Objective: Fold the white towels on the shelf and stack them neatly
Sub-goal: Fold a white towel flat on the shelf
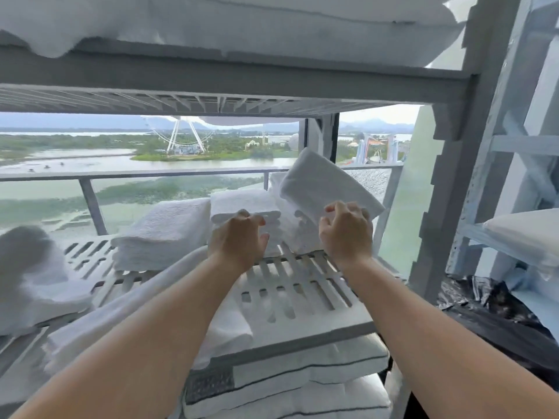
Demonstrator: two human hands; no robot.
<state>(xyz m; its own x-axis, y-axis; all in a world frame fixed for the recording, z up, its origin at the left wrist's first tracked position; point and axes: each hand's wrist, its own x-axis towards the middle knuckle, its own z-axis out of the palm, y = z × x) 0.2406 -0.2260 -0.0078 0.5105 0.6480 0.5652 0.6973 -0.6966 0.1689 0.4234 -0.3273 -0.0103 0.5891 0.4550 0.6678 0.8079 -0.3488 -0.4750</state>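
Observation:
Stacks of folded white towels sit on the slatted grey shelf [302, 297]. A wide stack [163, 234] stands at the left, a narrower stack [242, 204] in the middle, and a third stack [293, 231] at the right. A folded towel [320, 182] lies tilted on top of the right stack. My left hand [239, 240] rests against the front of the middle stack, fingers curled. My right hand [348, 231] touches the lower edge of the tilted towel with its fingers spread. An unfolded towel [145, 300] lies under my left forearm and hangs over the shelf's front edge.
A crumpled white towel [33, 276] lies at the far left. Pillows [302, 376] fill the shelf below, and white linen [230, 22] the shelf above. A grey upright post [453, 176] stands at the right, with black plastic [496, 309] beside it. A window lies behind.

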